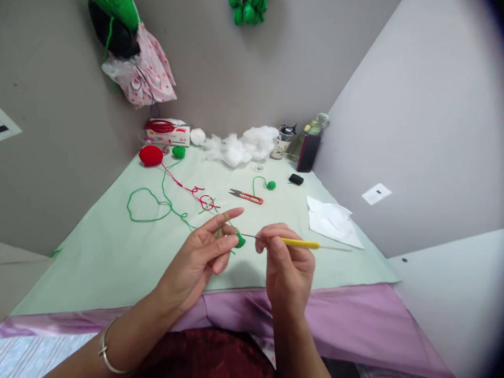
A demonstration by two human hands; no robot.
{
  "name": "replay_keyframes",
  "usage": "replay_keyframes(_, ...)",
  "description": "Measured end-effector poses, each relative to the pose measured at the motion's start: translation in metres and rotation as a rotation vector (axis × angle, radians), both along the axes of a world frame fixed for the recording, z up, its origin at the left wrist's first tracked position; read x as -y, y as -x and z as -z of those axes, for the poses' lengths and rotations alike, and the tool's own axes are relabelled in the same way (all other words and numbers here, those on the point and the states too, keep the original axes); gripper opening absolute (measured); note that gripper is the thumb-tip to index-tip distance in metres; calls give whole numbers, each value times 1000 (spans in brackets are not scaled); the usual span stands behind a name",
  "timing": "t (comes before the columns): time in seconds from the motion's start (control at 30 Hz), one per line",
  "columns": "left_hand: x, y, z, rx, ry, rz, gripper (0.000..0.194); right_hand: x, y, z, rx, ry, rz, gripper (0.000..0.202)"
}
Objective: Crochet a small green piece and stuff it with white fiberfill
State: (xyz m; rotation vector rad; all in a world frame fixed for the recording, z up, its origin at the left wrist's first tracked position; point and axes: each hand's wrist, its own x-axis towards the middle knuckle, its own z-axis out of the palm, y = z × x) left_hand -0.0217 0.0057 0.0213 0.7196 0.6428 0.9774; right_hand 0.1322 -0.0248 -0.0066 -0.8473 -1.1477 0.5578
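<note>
1. Nearest the camera, two bare forearms reach over the near edge of the bench [118, 262], which is covered with a pale green sheet over a purple cloth; the left wrist wears a silver bangle [105, 349].
2. The left hand [205, 252] is above the near middle of the bench, its thumb and fingers [226, 242] closed on a small green crochet piece [240, 241], while the index finger points out straight with green yarn [157, 202] running over it.
3. The right hand [285, 262] sits just beside the left, its fingers pinched shut around the yellow handle of a crochet hook [301, 243]; the metal tip reaches into the green crochet piece.
4. The green yarn trails from the left hand in a loose loop toward the far left of the bench and up to a small green ball [178, 152].
5. A red yarn ball [150, 155] lies at the far left edge, its strand winding toward the middle.
6. Orange-handled snips [246, 196] lie mid-bench beyond the hands, with a small green finished piece [270, 185] just past them.
7. White stuffing [240, 147] is heaped along the far edge beside a cup [280, 146] and a bottle [311, 131].
8. A white tissue [333, 220] lies near the right edge.
</note>
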Motion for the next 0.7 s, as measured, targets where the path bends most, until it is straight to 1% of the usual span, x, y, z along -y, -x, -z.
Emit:
replay_keyframes(0.03,1,-1,1,-26,-40,-22,46,1,2,0,-7,29,-28,20)
replay_keyframes(0.07,3,-3,1,-46,-75,-40,50,2,4,1,26,43,-27,20)
replay_keyframes(0.13,5,-6,3,-67,-99,-48,55,3,11,4,161,-6,56,24)
replay_keyframes(0.2,6,-8,3,-61,-61,-20,59,4,17,7,273,-89,163,34)
replay_keyframes(0.23,6,-9,3,-52,-35,0,61,3,19,8,289,-107,186,36)
replay_keyframes(0.3,5,-9,1,-33,-6,30,66,1,18,8,244,-75,151,32)
replay_keyframes(0.4,4,-8,0,-26,-9,51,69,-3,12,6,105,6,7,23)
replay_keyframes(0.47,4,-8,1,-44,-23,53,68,-3,8,6,88,23,-21,24)
replay_keyframes(0.53,4,-8,4,-72,-63,21,69,1,7,10,242,-6,75,28)
replay_keyframes(0.6,5,-9,8,-78,-103,-25,70,5,8,14,476,-102,243,34)
replay_keyframes(0.63,5,-9,10,-67,-100,-25,68,7,9,16,558,-149,305,37)
replay_keyframes(0.67,4,-8,11,-45,-74,-1,64,8,9,17,591,-178,333,39)
replay_keyframes(0.7,2,-7,11,-16,-34,37,59,8,9,17,564,-179,329,38)
